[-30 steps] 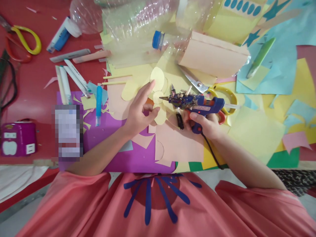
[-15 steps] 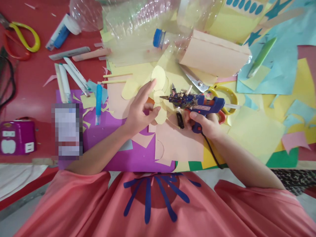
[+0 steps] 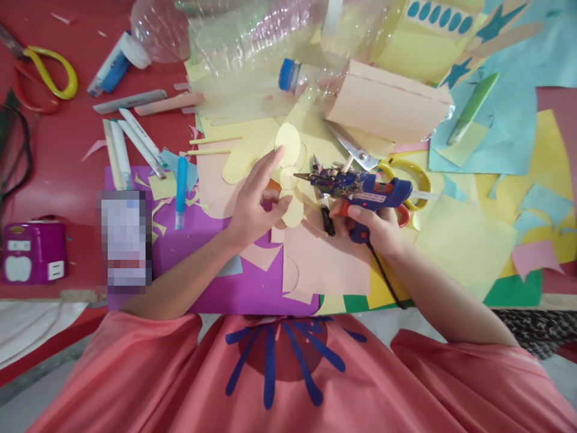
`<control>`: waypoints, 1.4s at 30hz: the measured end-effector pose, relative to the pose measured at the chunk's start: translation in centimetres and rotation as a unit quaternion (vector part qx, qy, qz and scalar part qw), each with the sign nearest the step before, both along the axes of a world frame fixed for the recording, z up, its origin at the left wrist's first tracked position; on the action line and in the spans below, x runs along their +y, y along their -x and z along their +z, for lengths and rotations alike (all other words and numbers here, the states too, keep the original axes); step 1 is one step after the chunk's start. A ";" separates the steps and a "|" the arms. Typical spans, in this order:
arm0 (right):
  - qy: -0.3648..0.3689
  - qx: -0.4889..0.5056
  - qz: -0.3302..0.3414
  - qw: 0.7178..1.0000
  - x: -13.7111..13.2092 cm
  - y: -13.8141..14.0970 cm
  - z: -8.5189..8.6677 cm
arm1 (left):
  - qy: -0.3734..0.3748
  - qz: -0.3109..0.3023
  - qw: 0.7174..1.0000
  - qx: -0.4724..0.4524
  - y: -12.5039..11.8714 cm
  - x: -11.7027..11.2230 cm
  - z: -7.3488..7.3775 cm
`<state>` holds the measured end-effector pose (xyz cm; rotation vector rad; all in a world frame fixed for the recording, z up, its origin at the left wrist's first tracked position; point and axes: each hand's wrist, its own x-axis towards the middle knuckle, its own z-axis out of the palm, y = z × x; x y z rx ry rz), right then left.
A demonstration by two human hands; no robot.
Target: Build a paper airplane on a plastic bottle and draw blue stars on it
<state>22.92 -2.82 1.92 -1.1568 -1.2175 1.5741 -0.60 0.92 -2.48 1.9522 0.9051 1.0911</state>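
Observation:
My right hand (image 3: pixel 376 228) grips a blue hot glue gun (image 3: pixel 360 187) crusted with paper scraps; its nozzle points left at a pale yellow paper flower (image 3: pixel 288 174). My left hand (image 3: pixel 255 201) rests on that flower, index finger stretched onto an upper petal and thumb pinching a lower petal. The flower lies on peach and yellow paper sheets over a purple sheet (image 3: pixel 252 282). The gun's black cord (image 3: pixel 383 276) trails down toward me.
Clear plastic bottles (image 3: pixel 252 42) lie at the top. A folded peach card (image 3: pixel 387 102) and yellow-handled scissors (image 3: pixel 401 174) sit right of the flower. Markers (image 3: pixel 135 138), another scissors (image 3: pixel 45 78), a purple power strip (image 3: pixel 31 252) lie left on the red table. Coloured paper covers the right.
The glue gun has shifted very slightly right and up. My left hand stays on the flower.

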 end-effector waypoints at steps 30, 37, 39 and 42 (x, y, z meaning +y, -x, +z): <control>-0.018 -0.068 0.021 0.997 -0.3 0.0 -0.7 | -0.018 0.002 1.000 0.023 0.0 -0.2 0.2; -0.024 -0.078 0.027 0.996 -0.2 0.0 -0.6 | -0.018 0.013 0.999 0.028 0.1 -0.1 -0.1; -0.026 -0.079 0.022 0.996 -0.2 0.0 -0.6 | -0.023 0.017 0.999 0.023 0.1 0.0 -0.1; -0.019 -0.071 0.012 0.997 -0.3 0.1 -0.6 | -0.033 0.028 0.999 0.020 0.0 0.1 -0.2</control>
